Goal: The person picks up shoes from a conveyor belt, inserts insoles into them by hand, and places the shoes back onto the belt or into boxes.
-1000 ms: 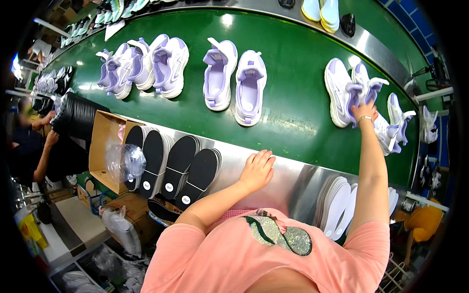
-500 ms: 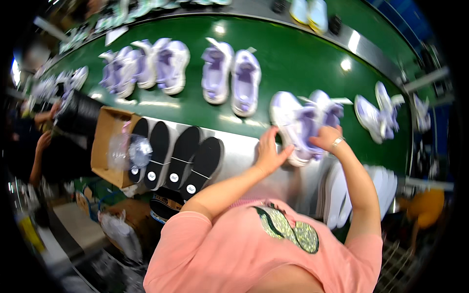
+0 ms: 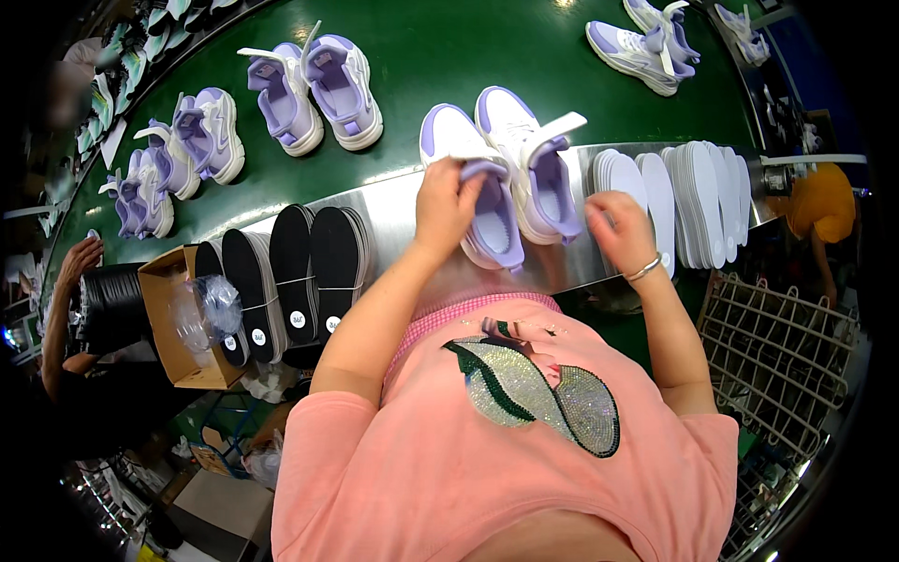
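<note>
Two white and lilac sneakers stand side by side in front of me, toes pointing away. My left hand [image 3: 448,211] is closed on the left sneaker [image 3: 493,225], gripping it at the tongue and opening. Beside it is the right sneaker [image 3: 543,183], its white tongue strap sticking out to the right; no hand is on it. Just right of that shoe, my right hand [image 3: 620,229] hovers by a stack of white insoles [image 3: 619,172], fingers curled inward. Whatever its fingers may hold is hidden.
More lilac and white sneakers [image 3: 318,89] line the green belt [image 3: 421,47] left and far right. Bundled black insoles [image 3: 292,267] and a cardboard box [image 3: 178,342] with clear plastic sit at left. More white insoles [image 3: 698,206] and a wire rack [image 3: 777,361] are right. Another person's hand [image 3: 80,258] shows at far left.
My right hand has left the sneaker and moved right, beside the white insoles. My left hand has shifted from the left shoe's side to its opening. The whole view has shifted too.
</note>
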The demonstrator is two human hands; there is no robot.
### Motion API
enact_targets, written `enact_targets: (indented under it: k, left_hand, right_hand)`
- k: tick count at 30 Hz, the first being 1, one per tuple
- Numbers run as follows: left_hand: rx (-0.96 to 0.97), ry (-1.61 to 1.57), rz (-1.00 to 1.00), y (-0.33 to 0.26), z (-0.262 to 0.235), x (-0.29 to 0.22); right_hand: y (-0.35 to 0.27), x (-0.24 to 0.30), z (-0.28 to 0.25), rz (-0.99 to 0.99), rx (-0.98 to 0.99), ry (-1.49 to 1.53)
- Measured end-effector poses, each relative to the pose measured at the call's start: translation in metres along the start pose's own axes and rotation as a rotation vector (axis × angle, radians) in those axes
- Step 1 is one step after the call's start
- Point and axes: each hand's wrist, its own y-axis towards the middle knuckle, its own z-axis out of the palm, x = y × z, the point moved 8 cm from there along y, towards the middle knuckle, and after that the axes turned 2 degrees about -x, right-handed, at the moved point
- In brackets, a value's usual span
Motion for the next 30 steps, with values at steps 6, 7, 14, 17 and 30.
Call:
enact_targets:
  k: [6, 7, 14, 17, 30]
  left_hand:
    - [0.066, -0.226, -0.372, 0.023, 0.003, 0.023]
    - [0.068, -0.205, -0.366, 0.025, 0.002, 0.021]
    - [0.016, -0.296, -0.541, 0.012, 0.006, 0.043]
    - [-0.008, -0.396, -0.549, 0.001, 0.006, 0.037]
    - [0.072, -0.335, -0.343, -0.01, 0.026, 0.029]
  right_hand:
    - [-0.035, -0.087, -0.006, 0.335, -0.127, -0.525]
    - [-0.038, -0.087, -0.006, 0.361, -0.136, -0.56]
    - [-0.041, -0.104, -0.017, 0.59, -0.065, -0.615]
    - [-0.045, -0.111, -0.02, 0.627, -0.058, -0.566]
    - [-0.026, 0.097, -0.026, -0.282, 0.056, -0.156]
